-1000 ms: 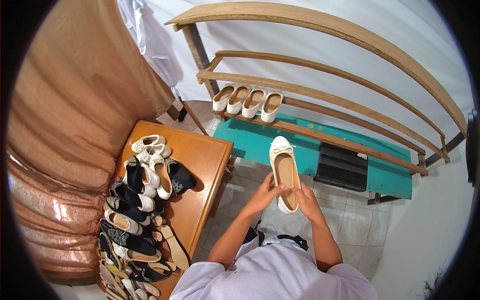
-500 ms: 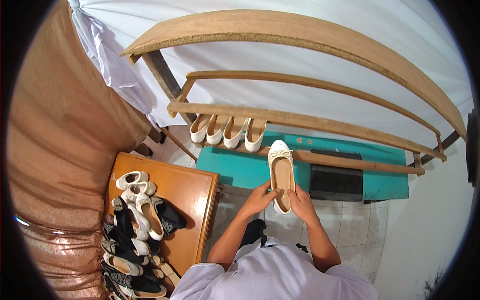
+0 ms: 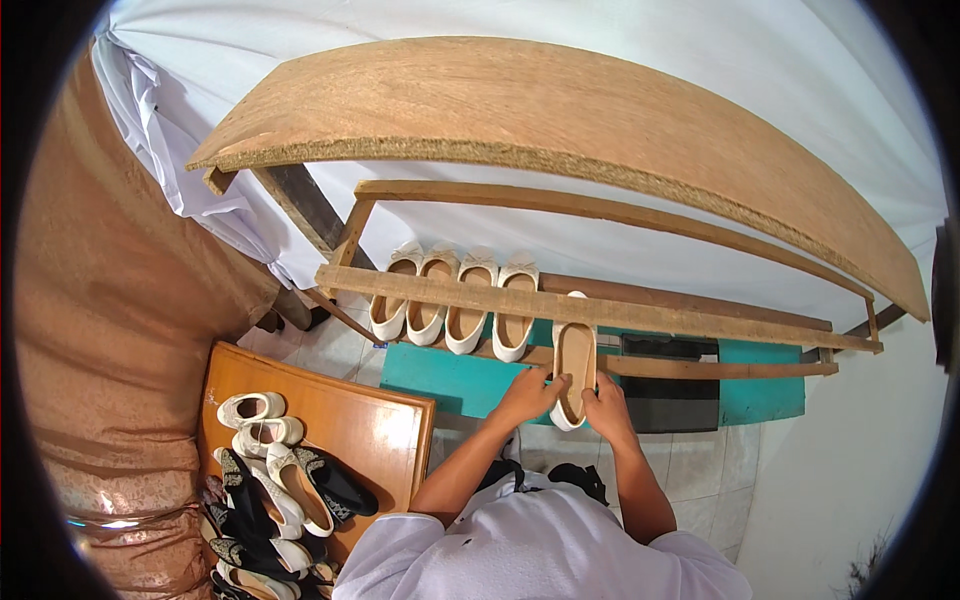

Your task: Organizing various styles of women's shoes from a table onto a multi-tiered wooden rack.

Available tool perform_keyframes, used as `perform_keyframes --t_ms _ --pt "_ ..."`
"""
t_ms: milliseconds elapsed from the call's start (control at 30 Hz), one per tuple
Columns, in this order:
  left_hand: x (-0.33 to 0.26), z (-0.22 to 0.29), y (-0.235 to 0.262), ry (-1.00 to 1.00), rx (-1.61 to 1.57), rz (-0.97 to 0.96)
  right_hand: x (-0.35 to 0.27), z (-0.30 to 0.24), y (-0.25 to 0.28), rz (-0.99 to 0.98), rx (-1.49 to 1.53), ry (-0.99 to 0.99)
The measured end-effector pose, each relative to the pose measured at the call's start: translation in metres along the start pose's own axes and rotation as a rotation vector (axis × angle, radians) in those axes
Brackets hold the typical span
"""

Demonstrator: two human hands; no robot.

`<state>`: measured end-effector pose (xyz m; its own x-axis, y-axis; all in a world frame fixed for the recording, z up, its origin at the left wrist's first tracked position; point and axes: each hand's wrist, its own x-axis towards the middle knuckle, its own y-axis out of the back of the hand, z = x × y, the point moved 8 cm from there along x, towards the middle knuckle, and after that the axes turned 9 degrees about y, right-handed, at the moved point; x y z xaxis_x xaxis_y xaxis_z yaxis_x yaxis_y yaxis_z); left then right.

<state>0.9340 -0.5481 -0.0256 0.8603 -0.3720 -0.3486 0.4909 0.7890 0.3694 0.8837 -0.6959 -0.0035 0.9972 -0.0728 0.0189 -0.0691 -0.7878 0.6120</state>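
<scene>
A white ballet flat (image 3: 574, 362) is held by the heel between both my hands, its sole down and its toe pointing away from me. My left hand (image 3: 530, 397) grips the left side of the heel, thumb over the rim, while my right hand (image 3: 607, 408) grips the right side. The toe reaches beneath the front rail (image 3: 680, 318) of the rack's middle level, which hides part of the shoe. Just left of it, several white ballet flats (image 3: 514, 335) with bows stand in a row on the lower rails (image 3: 690, 369), toes to the back.
A wooden board (image 3: 560, 95) tops the rack. Below the rack lies a turquoise surface (image 3: 440, 380) with a black panel (image 3: 665, 400). At left, an orange-brown table (image 3: 385, 420) bears a pile of black and white shoes (image 3: 285, 480). A brown curtain (image 3: 120, 330) hangs beyond it.
My hands have carried the ballet flat forward, so its toe has passed from in front of the rack to under the middle rail. The view has shifted, showing more of the standing flats.
</scene>
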Motion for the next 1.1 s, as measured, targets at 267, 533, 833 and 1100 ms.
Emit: perform_keyframes --t_ms 267,533,833,1100 --pt "0.02 0.046 0.031 -0.251 0.409 0.37 0.037 0.012 0.003 0.122 0.022 -0.002" --pt "0.052 0.038 0.037 -0.356 0.433 0.549 0.076 0.039 -0.01 -0.004 -0.001 -0.092" --pt "0.09 -0.015 0.041 -0.394 0.487 0.649 0.109 0.046 -0.038 -0.231 0.096 -0.269" --pt "0.091 -0.012 0.044 -0.209 0.246 0.406 0.12 0.128 -0.081 -0.116 -0.254 0.243"
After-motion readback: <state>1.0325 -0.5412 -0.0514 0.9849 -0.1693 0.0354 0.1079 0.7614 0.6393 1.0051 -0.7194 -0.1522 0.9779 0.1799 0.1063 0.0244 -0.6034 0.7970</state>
